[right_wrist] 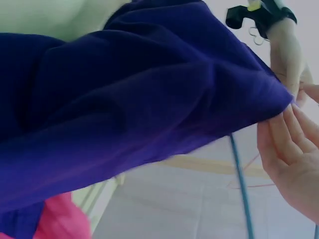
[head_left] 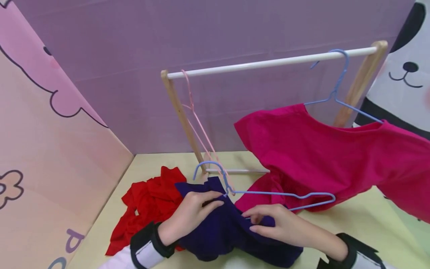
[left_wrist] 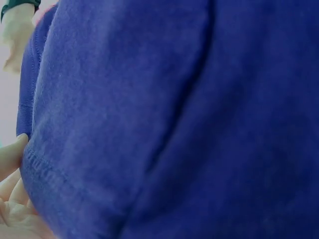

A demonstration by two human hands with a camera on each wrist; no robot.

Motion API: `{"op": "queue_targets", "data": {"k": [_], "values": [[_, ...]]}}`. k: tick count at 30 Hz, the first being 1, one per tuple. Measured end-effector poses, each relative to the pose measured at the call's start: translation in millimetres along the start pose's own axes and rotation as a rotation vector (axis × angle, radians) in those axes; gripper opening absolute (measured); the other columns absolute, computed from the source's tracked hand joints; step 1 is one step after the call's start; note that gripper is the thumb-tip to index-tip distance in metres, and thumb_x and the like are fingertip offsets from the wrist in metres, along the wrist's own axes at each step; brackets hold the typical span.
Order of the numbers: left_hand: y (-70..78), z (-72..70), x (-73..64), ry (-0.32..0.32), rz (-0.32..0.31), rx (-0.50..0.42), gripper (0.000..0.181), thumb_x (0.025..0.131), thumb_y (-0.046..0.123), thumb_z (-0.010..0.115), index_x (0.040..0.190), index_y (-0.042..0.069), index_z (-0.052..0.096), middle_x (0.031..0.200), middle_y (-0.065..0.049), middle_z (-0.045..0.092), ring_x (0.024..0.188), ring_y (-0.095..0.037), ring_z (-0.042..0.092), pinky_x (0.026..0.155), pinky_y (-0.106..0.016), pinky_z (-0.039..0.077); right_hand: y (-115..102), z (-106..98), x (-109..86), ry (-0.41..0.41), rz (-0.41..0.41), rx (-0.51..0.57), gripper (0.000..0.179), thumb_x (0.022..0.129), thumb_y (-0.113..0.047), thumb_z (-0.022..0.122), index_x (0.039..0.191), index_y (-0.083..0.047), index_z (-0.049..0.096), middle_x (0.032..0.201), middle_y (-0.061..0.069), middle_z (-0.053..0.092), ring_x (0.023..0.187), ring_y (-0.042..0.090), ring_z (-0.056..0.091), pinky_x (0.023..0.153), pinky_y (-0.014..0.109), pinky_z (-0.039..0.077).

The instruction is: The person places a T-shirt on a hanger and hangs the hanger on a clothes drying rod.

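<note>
Both hands are on a navy blue shirt (head_left: 215,231) held up over the table. My left hand (head_left: 191,213) pinches the cloth beside the neck of a blue hanger (head_left: 282,193); the thumb shows on the fabric in the left wrist view. With thumb and fingertips, my right hand (head_left: 282,226) pinches another edge of the shirt; the right wrist view shows the cloth (right_wrist: 209,94) drawn to a point there. The hanger's hook stands up above the shirt, and its right arm sticks out past the fabric. Cloth hides its left arm.
A rack with a white rail (head_left: 268,64) and wooden legs stands behind. On it hang a pink hanger (head_left: 198,123) at left and a magenta shirt (head_left: 322,149) on a second blue hanger (head_left: 337,86) at right. A crumpled red garment (head_left: 151,198) lies left on the table.
</note>
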State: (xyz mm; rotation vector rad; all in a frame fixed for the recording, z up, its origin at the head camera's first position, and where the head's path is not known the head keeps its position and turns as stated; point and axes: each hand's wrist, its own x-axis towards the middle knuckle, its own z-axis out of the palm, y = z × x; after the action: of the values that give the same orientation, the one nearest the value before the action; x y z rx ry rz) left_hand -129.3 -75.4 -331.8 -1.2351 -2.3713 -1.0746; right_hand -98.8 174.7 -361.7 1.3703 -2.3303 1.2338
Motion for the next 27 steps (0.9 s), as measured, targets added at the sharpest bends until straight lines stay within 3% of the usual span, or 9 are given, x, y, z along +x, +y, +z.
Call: {"op": "queue_targets", "data": {"k": [6, 12, 15, 21, 27], "values": [[-3.4, -6.8, -5.5, 0.005, -0.016, -0.012, 0.019, 0.08, 0.011, 0.062, 0.099, 0.007, 0.063, 0.089, -0.008, 0.067, 0.08, -0.007, 0.059, 0.067, -0.025, 0.053, 1.6, 2.4, -29.6, -0.038, 0.052, -0.242, 0.02, 0.082, -0.025, 0.061, 0.1, -0.016, 0.059, 0.091, -0.004, 0.064, 0.083, 0.009, 0.056, 0.065, 0.031, 0.051], [-8.1, -14.5, -12.1, 0.008, -0.051, -0.036, 0.02, 0.081, 0.009, 0.06, 0.1, 0.006, 0.062, 0.091, -0.01, 0.067, 0.081, -0.009, 0.06, 0.065, -0.028, 0.053, 11.5, -5.4, -56.9, 0.101, -0.031, -0.485, 0.018, 0.075, -0.024, 0.068, 0.09, -0.021, 0.061, 0.081, -0.015, 0.059, 0.078, 0.007, 0.052, 0.067, 0.024, 0.044], [-10.8, -16.4, -14.4, 0.014, -0.054, -0.037, 0.02, 0.08, 0.008, 0.061, 0.1, 0.005, 0.063, 0.091, -0.01, 0.067, 0.08, -0.009, 0.06, 0.065, -0.029, 0.054, 17.6, -11.2, -67.9, 0.172, -0.088, -0.58, 0.012, 0.079, -0.028, 0.064, 0.086, -0.019, 0.061, 0.078, -0.015, 0.059, 0.077, 0.009, 0.053, 0.072, 0.025, 0.042], [-17.4, -18.1, -19.7, 0.025, -0.036, 0.003, 0.022, 0.076, 0.003, 0.064, 0.097, 0.005, 0.064, 0.089, -0.01, 0.068, 0.081, -0.01, 0.06, 0.065, -0.029, 0.054, 23.1, -26.3, -84.3, 0.248, -0.11, -0.689, 0.03, 0.092, -0.037, 0.04, 0.087, -0.018, 0.061, 0.082, -0.011, 0.06, 0.08, 0.01, 0.054, 0.069, 0.025, 0.044], [-26.3, -22.3, -31.6, -0.034, -0.046, 0.054, 0.023, 0.076, -0.001, 0.062, 0.098, 0.003, 0.063, 0.089, -0.011, 0.067, 0.083, -0.015, 0.06, 0.069, -0.037, 0.053, 22.5, -46.7, -95.0, 0.258, -0.139, -0.652, 0.03, 0.093, -0.034, 0.038, 0.09, -0.017, 0.062, 0.086, -0.011, 0.061, 0.084, 0.002, 0.052, 0.068, 0.02, 0.044]]}}
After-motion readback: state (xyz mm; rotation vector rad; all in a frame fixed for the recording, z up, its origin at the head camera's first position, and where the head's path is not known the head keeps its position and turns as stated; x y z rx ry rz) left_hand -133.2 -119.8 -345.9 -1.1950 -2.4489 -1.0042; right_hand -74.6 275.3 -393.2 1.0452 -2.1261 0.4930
